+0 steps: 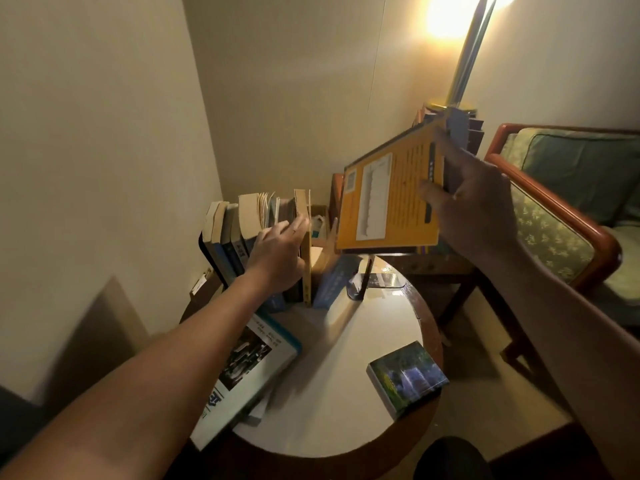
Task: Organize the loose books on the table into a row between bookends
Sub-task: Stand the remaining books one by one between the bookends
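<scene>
I see my right hand gripping the orange book, thumb on its cover, above the table at 1 o'clock. My left hand rests with fingers extended on the book row at 11 o'clock. Cover print is illegible.
</scene>
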Demonstrator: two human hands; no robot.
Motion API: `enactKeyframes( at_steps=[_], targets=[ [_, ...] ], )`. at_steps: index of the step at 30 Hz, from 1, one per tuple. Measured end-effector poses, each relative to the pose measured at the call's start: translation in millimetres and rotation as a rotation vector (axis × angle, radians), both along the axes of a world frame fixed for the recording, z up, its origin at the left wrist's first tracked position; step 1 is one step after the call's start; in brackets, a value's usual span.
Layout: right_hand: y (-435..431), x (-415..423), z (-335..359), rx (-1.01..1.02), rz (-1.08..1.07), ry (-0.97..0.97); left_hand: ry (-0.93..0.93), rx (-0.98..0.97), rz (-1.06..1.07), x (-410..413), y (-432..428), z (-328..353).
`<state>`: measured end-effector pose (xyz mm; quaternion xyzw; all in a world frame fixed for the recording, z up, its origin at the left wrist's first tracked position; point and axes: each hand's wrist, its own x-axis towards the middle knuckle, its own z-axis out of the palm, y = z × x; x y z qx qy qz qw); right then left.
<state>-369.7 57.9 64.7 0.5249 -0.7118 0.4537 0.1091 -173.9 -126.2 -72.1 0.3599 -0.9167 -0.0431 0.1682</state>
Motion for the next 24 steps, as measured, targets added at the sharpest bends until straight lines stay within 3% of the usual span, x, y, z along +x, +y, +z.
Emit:
enactKeyframes(
  at_steps=[6,13,18,24],
  targets=[
    [-58,4,-11,-0.001,0.051,-0.056,0.038,-0.081,-0.018,1,-2,-5],
    [-120,4,-48,0.237,0.091,-0.078,0.219,-0.043,-0.104,6,-8,-7],
    [-156,0,-75,0.437,0.164,-0.151,0.177,0.01,-0.071,3,-18,-15],
    [-185,11,-89,0.493,0.174,-0.298,0.222,0.01,-0.025,-5,-29,-31]
  ],
)
